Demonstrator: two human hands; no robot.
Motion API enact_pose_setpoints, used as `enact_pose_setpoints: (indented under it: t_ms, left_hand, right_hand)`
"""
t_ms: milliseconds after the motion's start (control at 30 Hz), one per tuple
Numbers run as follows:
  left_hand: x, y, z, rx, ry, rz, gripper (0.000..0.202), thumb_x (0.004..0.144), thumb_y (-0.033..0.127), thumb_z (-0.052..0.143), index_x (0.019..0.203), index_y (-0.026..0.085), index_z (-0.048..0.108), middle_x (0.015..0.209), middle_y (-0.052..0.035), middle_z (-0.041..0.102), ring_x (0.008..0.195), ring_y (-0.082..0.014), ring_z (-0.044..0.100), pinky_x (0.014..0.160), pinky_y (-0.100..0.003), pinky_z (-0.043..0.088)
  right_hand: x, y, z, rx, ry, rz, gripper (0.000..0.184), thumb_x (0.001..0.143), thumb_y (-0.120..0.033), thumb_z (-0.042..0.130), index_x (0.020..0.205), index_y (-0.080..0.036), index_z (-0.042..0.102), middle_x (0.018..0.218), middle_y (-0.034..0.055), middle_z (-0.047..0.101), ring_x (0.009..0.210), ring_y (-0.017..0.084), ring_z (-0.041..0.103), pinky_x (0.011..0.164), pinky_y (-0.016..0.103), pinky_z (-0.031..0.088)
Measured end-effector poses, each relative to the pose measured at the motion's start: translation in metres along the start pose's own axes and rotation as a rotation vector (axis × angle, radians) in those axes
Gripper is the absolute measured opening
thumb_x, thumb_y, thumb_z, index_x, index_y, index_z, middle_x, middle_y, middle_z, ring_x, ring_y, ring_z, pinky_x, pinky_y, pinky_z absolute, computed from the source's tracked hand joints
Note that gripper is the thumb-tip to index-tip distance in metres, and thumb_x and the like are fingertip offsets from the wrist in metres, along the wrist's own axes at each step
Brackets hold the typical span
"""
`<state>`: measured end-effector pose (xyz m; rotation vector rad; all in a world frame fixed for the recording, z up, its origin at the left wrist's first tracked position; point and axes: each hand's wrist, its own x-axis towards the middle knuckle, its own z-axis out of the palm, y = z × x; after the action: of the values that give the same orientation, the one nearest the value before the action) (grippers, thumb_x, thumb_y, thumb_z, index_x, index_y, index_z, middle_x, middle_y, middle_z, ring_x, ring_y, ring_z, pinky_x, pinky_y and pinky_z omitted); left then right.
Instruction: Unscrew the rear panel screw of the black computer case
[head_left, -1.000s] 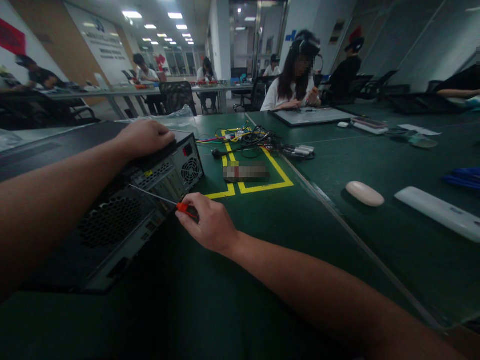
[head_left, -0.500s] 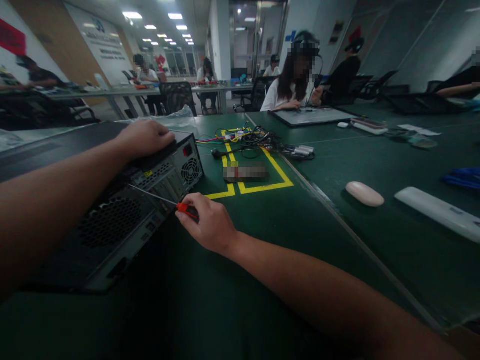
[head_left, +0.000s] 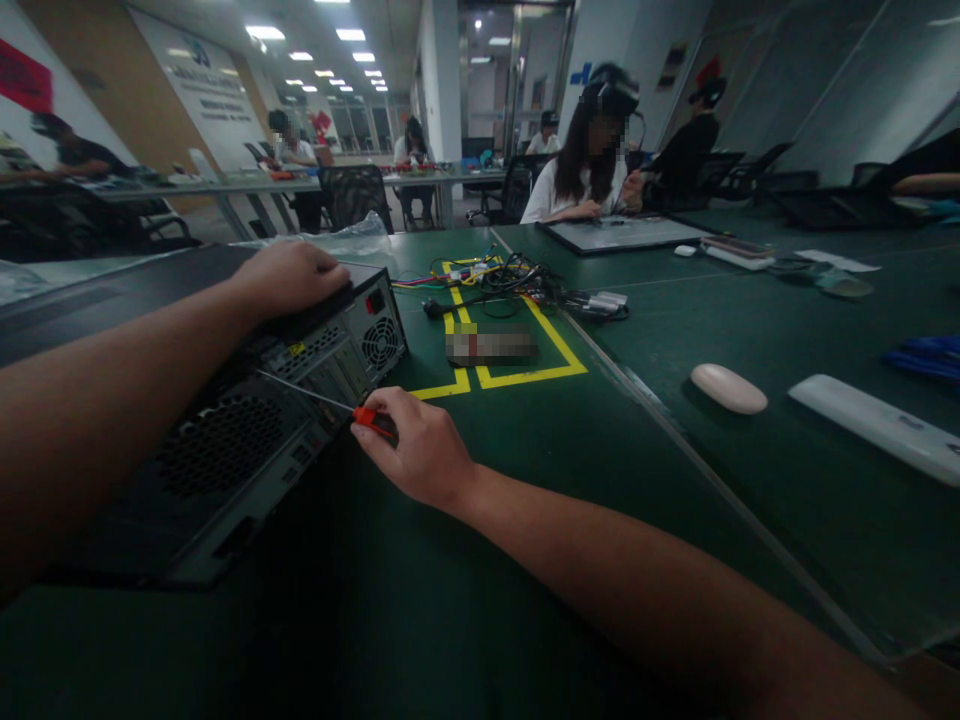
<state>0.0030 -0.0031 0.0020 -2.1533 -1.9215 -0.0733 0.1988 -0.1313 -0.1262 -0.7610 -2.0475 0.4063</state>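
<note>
A dark computer case (head_left: 247,430) lies on its side on the green mat, its rear panel with fan grille facing me. My left hand (head_left: 289,275) rests curled over the case's upper edge, pressing on it. My right hand (head_left: 420,450) is closed on a screwdriver (head_left: 330,400) with a red and black handle. The thin metal shaft slants up and left, its tip against the rear panel of the case.
A yellow taped square (head_left: 517,375) holds a tangle of coloured cables (head_left: 502,275). A white mouse (head_left: 729,388) and a white keyboard (head_left: 877,425) lie to the right. A person sits at the far side by a flat tray (head_left: 622,232). Other people work at tables behind.
</note>
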Motion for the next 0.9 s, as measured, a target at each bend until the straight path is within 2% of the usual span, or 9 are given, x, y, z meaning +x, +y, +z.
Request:
enact_pose_setpoints:
  t_ms: [367,533,900]
  left_hand:
    - [-0.002,0.0016,-0.0017,-0.011,-0.003,0.014,0.059,0.084,0.052,0.028,0.098,0.013,0.07,0.088,-0.0151,0.065,0.08,-0.026,0.057,0.068,-0.037,0.041]
    - [-0.0005,-0.0004,-0.0002,-0.006,0.019,0.027,0.06,0.085,0.052,0.027,0.103,0.014,0.069,0.086,-0.014,0.065,0.077,-0.0245,0.057,0.066,-0.036,0.04]
    - [0.0021,-0.0029,0.0021,-0.016,0.013,0.029,0.061,0.084,0.054,0.027,0.101,0.015,0.07,0.085,-0.0139,0.064,0.078,-0.0251,0.057,0.065,-0.036,0.04]
  right_hand:
    - [-0.0003,0.0002,0.0003,0.006,-0.008,0.012,0.026,0.09,-0.04,0.045,0.104,-0.019,0.049,0.095,0.0019,0.063,0.084,0.013,0.061,0.073,0.024,0.044]
    - [-0.0003,0.0002,0.0004,0.007,-0.001,0.017,0.026,0.09,-0.041,0.045,0.104,-0.019,0.049,0.095,0.002,0.064,0.084,0.013,0.061,0.073,0.024,0.044]
    - [-0.0005,0.0001,-0.0003,0.0,0.004,0.009,0.026,0.09,-0.041,0.045,0.105,-0.019,0.049,0.095,0.0019,0.064,0.085,0.013,0.062,0.074,0.023,0.044]
